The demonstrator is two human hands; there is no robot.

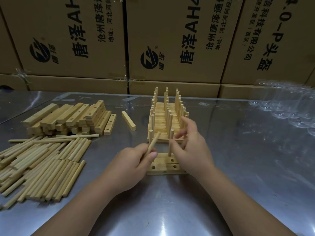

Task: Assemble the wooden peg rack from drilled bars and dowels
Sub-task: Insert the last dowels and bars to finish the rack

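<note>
- The left hand (134,160) has its grip closed on one dowel (153,143), which is tilted, with its free end pointing away toward the finished racks (167,116).
- The right hand (190,147) has its fingers loosely spread beside an upright peg (171,143) that stands in the bars (164,165); I cannot tell if it touches the peg.
- The bars lie near the front middle of the worktop (238,167), and several holes are not yet filled.
- Risk: a tilted dowel can jam in its hole or push the bars apart, because they only lie side by side.
- Risk: the worktop is smooth, shiny metal, so the bars can probably slide under pressure.
- Risk: a sleeve or wrist can knock the standing peg if it sits loosely.
- The dowels are round, pale, plain wood; the bars are square-edged with round drilled holes.
- Spare dowels (42,164) and spare bars (68,118) lie in piles toward the left edge.
</note>
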